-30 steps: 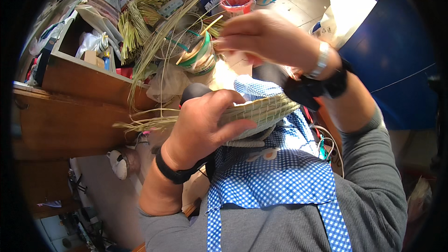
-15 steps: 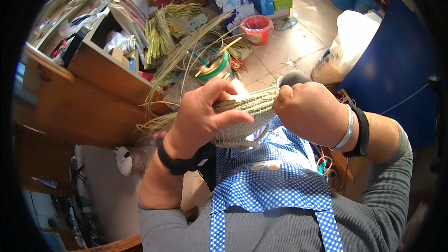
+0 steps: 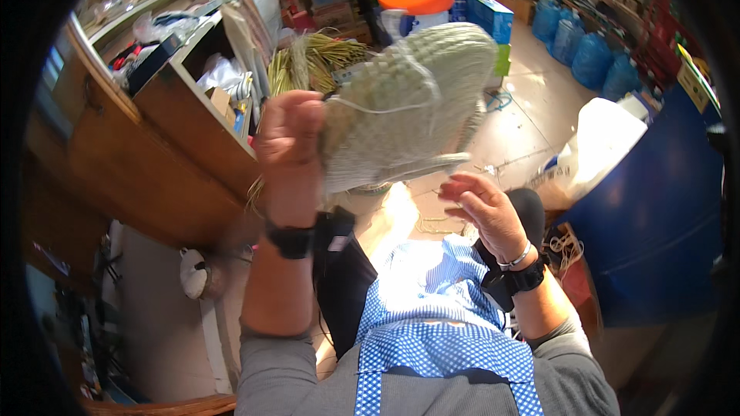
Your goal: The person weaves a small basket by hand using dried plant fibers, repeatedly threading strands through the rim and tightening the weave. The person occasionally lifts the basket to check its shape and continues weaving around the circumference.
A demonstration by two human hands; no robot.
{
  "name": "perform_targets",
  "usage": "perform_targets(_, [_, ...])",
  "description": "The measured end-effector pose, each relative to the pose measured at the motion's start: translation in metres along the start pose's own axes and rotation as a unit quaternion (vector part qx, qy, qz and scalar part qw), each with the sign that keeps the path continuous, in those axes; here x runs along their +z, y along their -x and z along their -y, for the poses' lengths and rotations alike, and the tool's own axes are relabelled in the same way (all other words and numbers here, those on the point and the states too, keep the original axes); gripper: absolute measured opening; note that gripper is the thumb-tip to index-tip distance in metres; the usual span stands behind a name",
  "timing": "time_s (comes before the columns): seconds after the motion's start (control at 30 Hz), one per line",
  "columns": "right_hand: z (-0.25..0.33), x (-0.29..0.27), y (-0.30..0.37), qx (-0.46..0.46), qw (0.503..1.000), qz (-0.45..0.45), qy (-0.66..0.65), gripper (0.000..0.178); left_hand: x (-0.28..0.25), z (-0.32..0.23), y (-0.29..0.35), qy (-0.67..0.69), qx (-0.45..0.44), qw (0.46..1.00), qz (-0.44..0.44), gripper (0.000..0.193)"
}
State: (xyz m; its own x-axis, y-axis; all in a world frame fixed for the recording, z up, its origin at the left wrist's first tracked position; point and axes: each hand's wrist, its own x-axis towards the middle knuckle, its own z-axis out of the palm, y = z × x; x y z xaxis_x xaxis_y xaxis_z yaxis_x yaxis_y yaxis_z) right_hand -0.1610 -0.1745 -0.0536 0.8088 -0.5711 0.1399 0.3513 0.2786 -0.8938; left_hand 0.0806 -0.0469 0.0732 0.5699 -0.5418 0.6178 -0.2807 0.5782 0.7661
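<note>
A pale green-white woven straw piece (image 3: 408, 104), rounded at its far right end, is raised in front of me, tilted and smeared by motion. A thin light cord loops across its face. My left hand (image 3: 289, 135) grips its left end, with fingers curled and partly hidden. Below its right lower edge is my right hand (image 3: 487, 212), apart from the piece, with fingers spread and nothing visible in them. The blue checked apron (image 3: 447, 339) covers my lap.
Behind the piece lies a bundle of dry straw (image 3: 324, 58). An orange basin (image 3: 416, 1) holding more stalks stands on boxes. A brown wooden cabinet (image 3: 185, 127) is at left; a white bag (image 3: 597, 146), blue surface (image 3: 647, 208) and blue water jugs (image 3: 597, 55) are at right.
My left hand has lifted the woven piece up and away from my lap, turning its broad face into view. My right hand has let go of it and opened below.
</note>
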Motion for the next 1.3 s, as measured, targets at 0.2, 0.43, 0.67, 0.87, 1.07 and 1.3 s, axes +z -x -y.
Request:
perform_targets(0.2, [0.000,-0.038,-0.043,-0.023,0.973,-0.094,-0.208,0.032,0.056,0.056,0.010,0.011,0.032,0.999,-0.025,0.019])
perform_targets(0.43, [-0.001,-0.101,-0.041,-0.099,0.982,-0.058,-0.150,0.036,0.064,0.115,0.015,-0.056,-0.024,0.990,0.128,0.022])
perform_targets(0.67, [-0.035,-0.104,-0.103,-0.055,0.960,-0.231,-0.150,0.018,0.031,0.207,-0.016,-0.158,-0.245,0.956,0.010,0.057])
perform_targets(0.87, [-0.045,-0.122,-0.098,0.008,0.927,-0.368,-0.071,0.014,0.037,0.262,-0.026,0.173,-0.423,0.881,0.127,0.054])
perform_targets(1.07, [-0.024,-0.118,-0.049,-0.102,0.858,-0.503,0.004,0.018,0.060,0.391,-0.043,0.281,-0.532,0.718,0.351,0.064])
perform_targets(1.3, [-0.029,-0.067,0.024,-0.143,0.777,-0.607,0.091,0.028,0.142,0.422,-0.060,0.096,-0.016,0.804,0.587,0.101])
